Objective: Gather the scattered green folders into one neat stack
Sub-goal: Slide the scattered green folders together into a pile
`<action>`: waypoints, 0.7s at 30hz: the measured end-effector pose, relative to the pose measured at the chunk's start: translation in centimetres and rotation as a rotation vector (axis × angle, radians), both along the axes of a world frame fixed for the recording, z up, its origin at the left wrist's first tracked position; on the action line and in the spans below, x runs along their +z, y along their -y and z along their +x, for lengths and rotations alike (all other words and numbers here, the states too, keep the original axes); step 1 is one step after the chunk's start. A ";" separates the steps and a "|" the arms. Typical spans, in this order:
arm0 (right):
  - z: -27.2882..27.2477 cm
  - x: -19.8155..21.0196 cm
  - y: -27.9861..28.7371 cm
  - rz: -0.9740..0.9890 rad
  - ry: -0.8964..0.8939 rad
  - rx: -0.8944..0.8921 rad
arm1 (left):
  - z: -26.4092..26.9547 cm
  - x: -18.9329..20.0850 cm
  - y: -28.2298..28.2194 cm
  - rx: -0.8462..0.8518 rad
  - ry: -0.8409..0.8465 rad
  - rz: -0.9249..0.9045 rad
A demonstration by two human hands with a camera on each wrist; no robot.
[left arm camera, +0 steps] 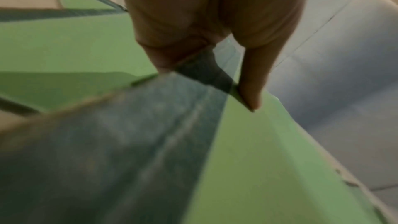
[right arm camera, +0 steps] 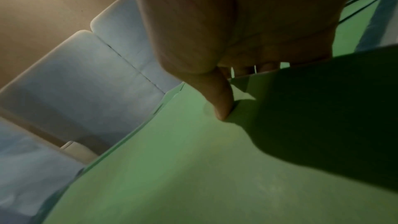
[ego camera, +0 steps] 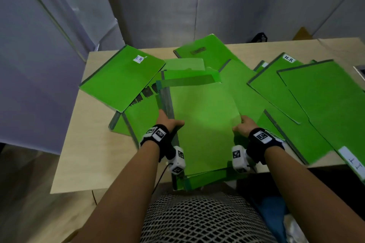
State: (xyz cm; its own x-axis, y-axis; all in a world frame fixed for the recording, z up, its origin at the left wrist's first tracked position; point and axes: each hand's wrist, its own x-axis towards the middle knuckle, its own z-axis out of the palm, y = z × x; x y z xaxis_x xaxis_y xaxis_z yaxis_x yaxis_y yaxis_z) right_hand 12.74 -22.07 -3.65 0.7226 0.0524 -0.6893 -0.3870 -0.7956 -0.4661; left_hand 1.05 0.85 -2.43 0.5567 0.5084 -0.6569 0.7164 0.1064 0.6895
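I see a bundle of green folders (ego camera: 203, 124) at the near middle of the table (ego camera: 83, 144), its near end overhanging the table edge toward the person. The left hand (ego camera: 167, 121) grips its left, grey-spined edge; the right hand (ego camera: 244, 125) grips its right edge. In the left wrist view the thumb (left arm camera: 252, 88) lies on top of the cover; in the right wrist view, likewise. More green folders lie fanned around: one labelled H.R (ego camera: 122, 77) at the left, another H.R folder (ego camera: 276, 77) among several overlapping at the right.
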 end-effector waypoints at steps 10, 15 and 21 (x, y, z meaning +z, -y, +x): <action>0.7 1.7 1.0 0.071 0.077 -0.350 | 2.4 1.5 2.9 -0.021 0.196 -0.199; 1.1 3.0 1.9 0.066 0.125 -0.417 | 2.8 2.0 3.6 -0.083 0.193 -0.119; 1.4 4.2 2.8 0.022 0.161 -0.476 | 1.2 0.9 -0.1 -0.066 -0.222 0.510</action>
